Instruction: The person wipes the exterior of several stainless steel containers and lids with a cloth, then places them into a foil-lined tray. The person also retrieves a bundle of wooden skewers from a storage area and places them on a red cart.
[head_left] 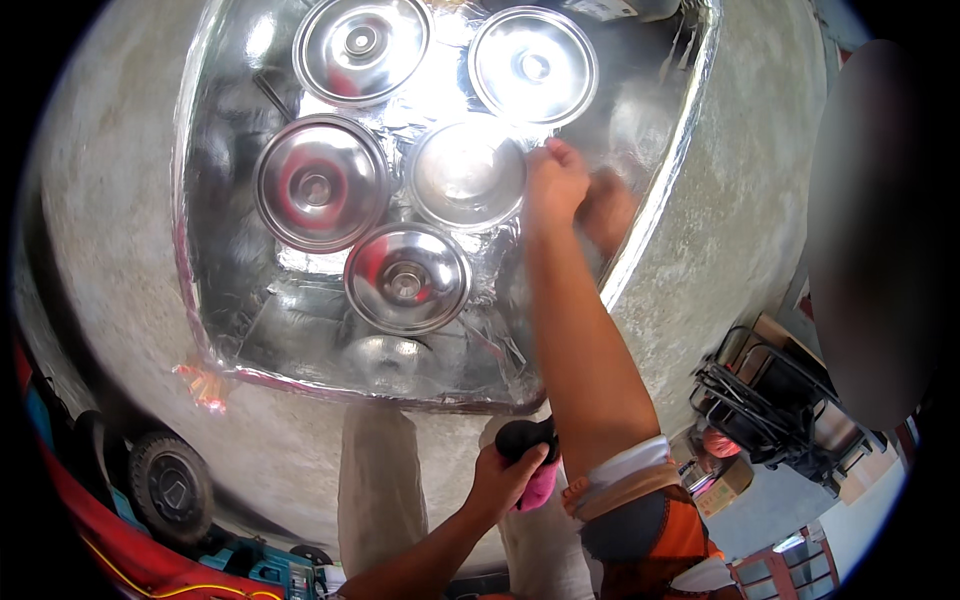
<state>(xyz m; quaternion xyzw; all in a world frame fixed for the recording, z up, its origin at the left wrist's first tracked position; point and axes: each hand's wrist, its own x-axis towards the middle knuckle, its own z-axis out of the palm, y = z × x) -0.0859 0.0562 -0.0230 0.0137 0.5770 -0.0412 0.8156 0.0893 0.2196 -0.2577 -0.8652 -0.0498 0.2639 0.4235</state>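
My right hand [557, 180] reaches into a foil-lined box [265, 335], its fingers curled beside the right rim of a round shiny metal dish [467, 175]. No knob shows on this dish, and glare washes out its surface. Whatever my right fingers pinch is too small or hidden to make out. Lower down, outside the near edge of the box, my left hand [508, 480] is closed around a rounded black object [524, 438]. A pink cloth-like piece [538, 488] shows beneath it; the kind of object is unclear.
Round metal lids with knobs surround the dish: far left [362, 50], far right [533, 67], left [320, 183] and near [407, 279]. A red and teal machine with a black wheel [170, 487] stands at lower left. Folded black-framed chairs [765, 395] lean at right.
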